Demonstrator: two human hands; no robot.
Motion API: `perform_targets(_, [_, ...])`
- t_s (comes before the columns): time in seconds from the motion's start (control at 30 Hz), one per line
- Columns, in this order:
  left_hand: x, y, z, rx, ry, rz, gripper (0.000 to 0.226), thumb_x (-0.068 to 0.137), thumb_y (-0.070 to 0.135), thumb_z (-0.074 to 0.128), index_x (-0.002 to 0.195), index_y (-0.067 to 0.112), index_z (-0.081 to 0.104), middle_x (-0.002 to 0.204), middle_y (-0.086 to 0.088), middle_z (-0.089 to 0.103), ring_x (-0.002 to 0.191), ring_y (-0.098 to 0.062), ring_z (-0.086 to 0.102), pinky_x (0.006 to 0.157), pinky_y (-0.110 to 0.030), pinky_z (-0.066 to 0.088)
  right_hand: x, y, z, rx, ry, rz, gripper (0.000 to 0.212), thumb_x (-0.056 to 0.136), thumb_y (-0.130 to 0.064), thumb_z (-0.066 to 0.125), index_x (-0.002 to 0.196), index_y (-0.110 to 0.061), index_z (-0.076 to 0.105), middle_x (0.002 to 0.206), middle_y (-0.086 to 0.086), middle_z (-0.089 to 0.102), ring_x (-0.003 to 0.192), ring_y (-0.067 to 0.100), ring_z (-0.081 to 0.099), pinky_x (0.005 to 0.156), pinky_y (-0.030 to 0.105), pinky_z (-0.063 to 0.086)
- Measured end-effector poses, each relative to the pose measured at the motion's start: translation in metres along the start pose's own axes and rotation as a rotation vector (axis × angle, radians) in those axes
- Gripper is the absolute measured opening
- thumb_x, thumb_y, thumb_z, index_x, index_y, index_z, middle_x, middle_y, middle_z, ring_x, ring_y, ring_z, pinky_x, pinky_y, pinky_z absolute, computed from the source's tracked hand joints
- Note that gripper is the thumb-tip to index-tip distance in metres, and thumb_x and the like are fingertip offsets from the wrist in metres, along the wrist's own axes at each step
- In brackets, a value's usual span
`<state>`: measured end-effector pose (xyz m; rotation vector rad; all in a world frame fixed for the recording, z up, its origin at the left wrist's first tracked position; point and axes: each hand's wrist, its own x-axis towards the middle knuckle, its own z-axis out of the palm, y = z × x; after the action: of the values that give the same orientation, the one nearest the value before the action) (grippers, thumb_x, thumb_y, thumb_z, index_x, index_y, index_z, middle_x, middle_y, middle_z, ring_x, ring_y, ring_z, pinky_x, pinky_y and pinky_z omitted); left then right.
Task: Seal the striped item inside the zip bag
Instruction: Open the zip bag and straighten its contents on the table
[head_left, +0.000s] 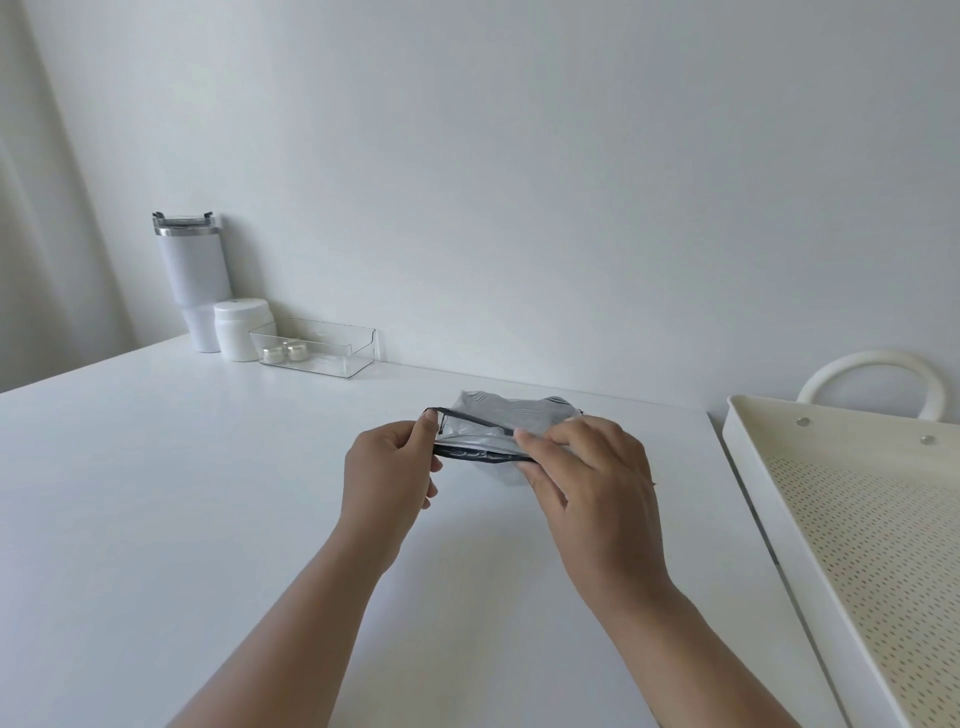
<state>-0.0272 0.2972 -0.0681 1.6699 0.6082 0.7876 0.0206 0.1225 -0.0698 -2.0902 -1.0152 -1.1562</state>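
A clear zip bag (480, 441) with a dark zipper edge is held just above the white table (208, 493), its mouth facing me and partly apart. Inside it lies a pale grey item with faint stripes (511, 413), bunched toward the far side. My left hand (389, 473) pinches the bag's left end of the zipper edge. My right hand (587, 478) grips the right part of the zipper edge between thumb and fingers and hides the bag's right end.
A white tumbler (195, 280), a white jar (240, 328) and a clear plastic bin (317, 345) holding two small round things stand at the back left by the wall. A cream perforated tray (857, 519) lies at the right, with a white ring handle (872, 374) behind it.
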Motion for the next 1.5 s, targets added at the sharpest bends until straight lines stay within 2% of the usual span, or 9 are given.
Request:
perform_targets(0.23, [0.0,-0.001,0.0,0.025,0.018,0.034,0.043,0.092,0.042,0.056,0.064,0.012,0.069,0.054,0.001,0.061,0.035,-0.009,0.049,0.034,-0.016,0.039,0.001,0.0,-0.001,-0.02,-0.203,0.031,0.006,0.08,-0.019,0.075,0.078,-0.023,0.07,0.073,-0.011,0.065,0.082,0.022,0.057,0.075,0.036,0.044])
perform_targets(0.43, [0.003,-0.005,-0.001,0.092,0.078,0.12,0.04,0.093,0.042,0.053,0.069,0.012,0.066,0.055,0.002,0.063,0.036,-0.007,0.051,0.047,-0.031,0.05,-0.012,0.007,0.011,-0.016,-0.562,0.117,0.03,0.098,-0.033,0.048,0.07,-0.022,0.051,0.058,-0.012,0.045,0.093,0.013,0.038,0.086,0.032,0.02])
perform_targets(0.63, [0.001,-0.004,-0.002,0.117,0.075,0.196,0.013,0.09,0.038,0.057,0.082,0.036,0.066,0.064,0.018,0.064,0.042,-0.008,0.059,0.053,-0.037,0.054,-0.006,0.008,0.004,0.063,-0.399,0.153,0.035,0.085,-0.061,0.051,0.088,-0.03,0.068,0.087,-0.015,0.062,0.095,0.009,0.048,0.085,0.031,0.025])
perform_targets(0.73, [0.0,-0.004,-0.001,0.143,0.025,0.226,0.006,0.087,0.039,0.061,0.087,0.038,0.067,0.067,0.02,0.063,0.049,-0.013,0.061,0.053,-0.037,0.053,-0.005,0.012,0.002,0.006,-0.196,0.231,0.025,0.083,-0.041,0.067,0.104,-0.027,0.066,0.103,-0.008,0.058,0.101,0.017,0.052,0.086,0.036,0.034])
perform_targets(0.87, [-0.003,-0.003,0.001,0.174,-0.012,0.281,0.011,0.086,0.03,0.064,0.08,0.038,0.066,0.066,0.01,0.062,0.058,-0.023,0.06,0.054,-0.035,0.051,-0.01,0.023,0.003,-0.108,-0.275,0.441,0.042,0.088,-0.029,0.064,0.128,-0.03,0.052,0.122,-0.006,0.055,0.115,0.024,0.048,0.095,0.041,0.037])
perform_targets(1.03, [-0.003,-0.003,0.003,0.177,-0.023,0.271,0.017,0.086,0.02,0.061,0.077,0.034,0.065,0.064,0.001,0.06,0.061,-0.028,0.059,0.06,-0.047,0.055,-0.014,0.038,0.003,-0.119,-0.336,0.619,0.011,0.093,-0.022,0.056,0.101,-0.024,0.062,0.106,-0.005,0.059,0.096,0.023,0.051,0.075,0.035,0.04])
perform_targets(1.27, [0.005,-0.01,-0.005,0.252,0.052,0.2,0.029,0.083,0.006,0.049,0.076,0.03,0.063,0.06,0.001,0.056,0.062,-0.031,0.06,0.062,-0.05,0.058,-0.013,0.037,0.004,-0.072,-0.234,0.656,0.01,0.093,-0.01,0.044,0.094,-0.017,0.051,0.093,0.0,0.051,0.074,0.027,0.053,0.054,0.03,0.034])
perform_targets(1.4, [0.007,-0.011,-0.007,0.277,0.042,0.216,0.026,0.086,0.011,0.052,0.078,0.035,0.061,0.074,0.005,0.06,0.064,-0.023,0.064,0.054,-0.04,0.054,-0.015,0.041,0.005,0.042,-0.171,0.692,0.011,0.092,-0.007,0.045,0.095,-0.015,0.053,0.096,0.003,0.054,0.069,0.03,0.056,0.056,0.036,0.045])
perform_targets(1.5, [0.009,-0.011,-0.008,0.306,0.021,0.302,0.017,0.086,0.02,0.062,0.081,0.036,0.058,0.093,0.012,0.057,0.071,-0.001,0.059,0.056,-0.018,0.041,-0.017,0.047,0.006,0.199,-0.129,0.695,0.013,0.09,-0.004,0.049,0.092,-0.016,0.055,0.096,0.002,0.056,0.072,0.023,0.057,0.062,0.037,0.049])
